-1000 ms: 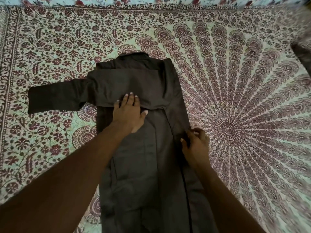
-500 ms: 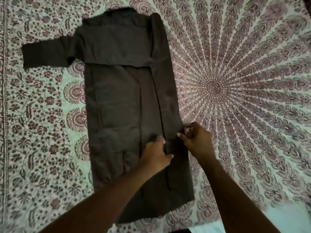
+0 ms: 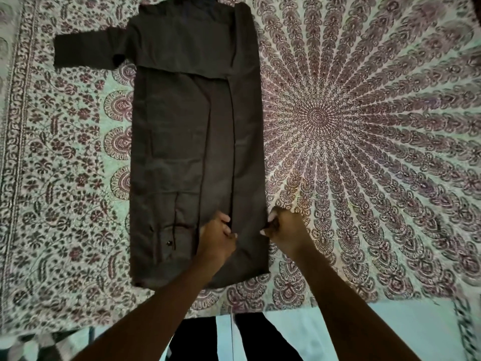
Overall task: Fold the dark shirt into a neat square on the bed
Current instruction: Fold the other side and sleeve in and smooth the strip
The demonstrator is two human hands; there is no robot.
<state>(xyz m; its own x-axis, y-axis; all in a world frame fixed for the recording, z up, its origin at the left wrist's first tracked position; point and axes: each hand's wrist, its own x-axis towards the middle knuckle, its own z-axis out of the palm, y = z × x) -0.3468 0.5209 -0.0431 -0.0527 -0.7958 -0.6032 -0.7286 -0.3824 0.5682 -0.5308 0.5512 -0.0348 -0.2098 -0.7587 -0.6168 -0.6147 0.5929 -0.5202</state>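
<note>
Shirt (image 3: 182, 152) on bedspread (image 3: 364, 126), collar at 12 o'clock.
My left hand (image 3: 216, 238) and right hand (image 3: 285, 230) each pinch its folded flap.

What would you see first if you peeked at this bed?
A long dark shirt lies flat on the sheet, one sleeve sticking out left at the far end. Right of it, a big round pattern fans across the sheet. At the shirt's near end, the left hand and right hand grip its folded strip.
</note>
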